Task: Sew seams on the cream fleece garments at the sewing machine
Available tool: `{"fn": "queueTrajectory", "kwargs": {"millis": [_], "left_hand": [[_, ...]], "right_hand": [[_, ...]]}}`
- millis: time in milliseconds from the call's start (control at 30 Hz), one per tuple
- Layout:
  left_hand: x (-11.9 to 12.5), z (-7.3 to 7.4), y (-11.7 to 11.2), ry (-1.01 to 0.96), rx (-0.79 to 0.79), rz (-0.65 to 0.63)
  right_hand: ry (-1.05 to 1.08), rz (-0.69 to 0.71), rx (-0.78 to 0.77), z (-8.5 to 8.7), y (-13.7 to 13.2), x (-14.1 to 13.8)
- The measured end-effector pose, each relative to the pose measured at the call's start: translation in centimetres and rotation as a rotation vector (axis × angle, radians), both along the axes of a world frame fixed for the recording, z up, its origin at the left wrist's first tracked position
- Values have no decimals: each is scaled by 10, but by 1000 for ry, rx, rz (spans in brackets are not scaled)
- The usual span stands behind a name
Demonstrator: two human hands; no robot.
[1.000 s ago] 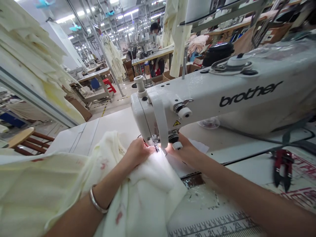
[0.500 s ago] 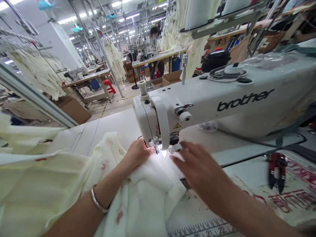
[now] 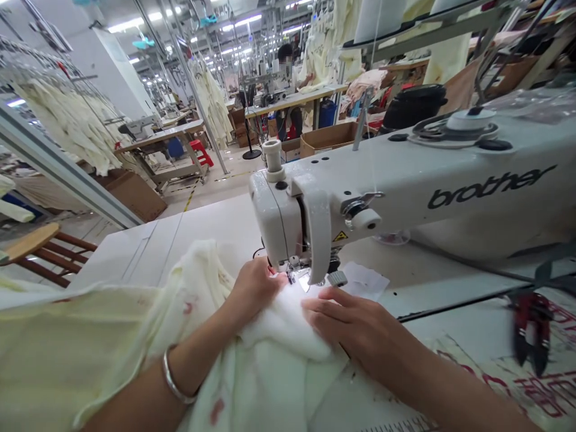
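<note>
Our right hand (image 3: 355,327) is back down from mid-air, flat and open on the cream cloth (image 3: 279,354) by the presser foot (image 3: 293,278). Left hand (image 3: 256,285) curled on it, grip unclear. Cloth now pinned both sides.

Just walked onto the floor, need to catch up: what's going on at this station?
A person works at a white sewing machine. Both hands rest on cream fabric under its head: the left hand presses it beside the presser foot, the right hand lies flat in front. Red snips lie untouched on the table, to the right.
</note>
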State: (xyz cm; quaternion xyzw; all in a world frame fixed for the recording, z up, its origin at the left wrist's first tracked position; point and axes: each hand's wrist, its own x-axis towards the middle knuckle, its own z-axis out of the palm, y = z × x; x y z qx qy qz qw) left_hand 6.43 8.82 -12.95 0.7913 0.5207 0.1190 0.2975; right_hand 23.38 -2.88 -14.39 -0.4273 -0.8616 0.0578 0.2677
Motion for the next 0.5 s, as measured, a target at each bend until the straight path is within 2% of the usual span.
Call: {"fn": "queueTrajectory", "kwargs": {"millis": [233,400,500], "left_hand": [[-1,-5,-4,48,59,18],[1,-1,-3,59,39,32],[2,5,1,47,-2,29]], "right_hand": [[-44,5,55,2,5,9],[39,-88,152,-11,-4,-14],[43,-173,234,-12,-5,-28]]}}
